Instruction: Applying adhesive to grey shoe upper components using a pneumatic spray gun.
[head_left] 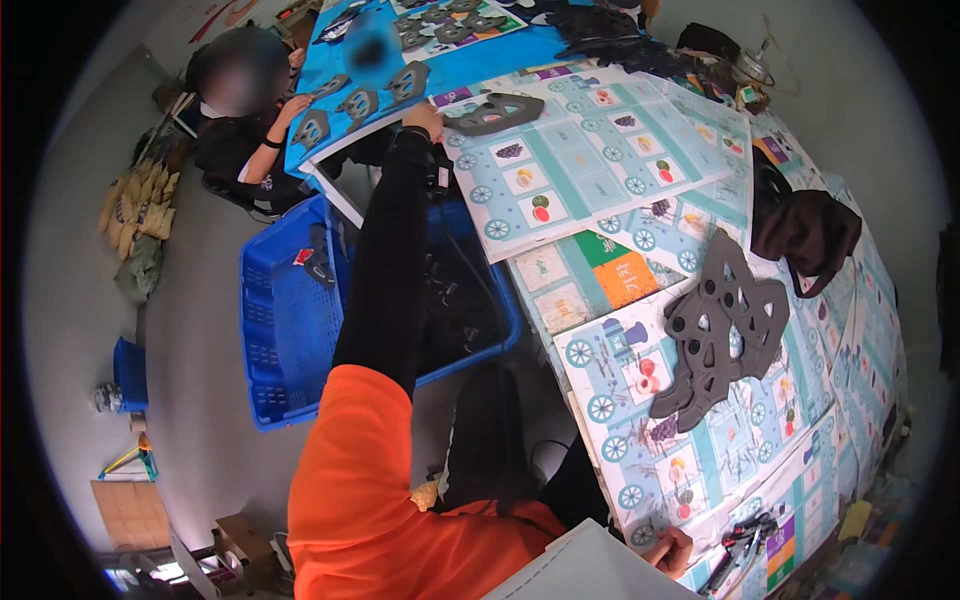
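My left arm reaches far forward, and my left hand (pixel 425 120) is closed at the left end of a flat dark grey piece with cut-out holes (pixel 492 114). That piece lies over the far part of a printed sheet (pixel 590 165). Closer to me, several similar grey cut-out pieces (pixel 722 335) overlap on another printed sheet. At the table's near edge rests my right hand (pixel 670 552), its fingers curled; whatever may be inside them is hidden. Beside it lies a dark hand tool with red parts (pixel 740 548), its kind unclear.
A blue plastic crate (pixel 290 330) with dark items stands left of the table. Across a blue-covered table (pixel 470 62) sits another person (pixel 250 150), a hand by more grey pieces (pixel 358 102). Dark brown cloth (pixel 815 235) lies at the right.
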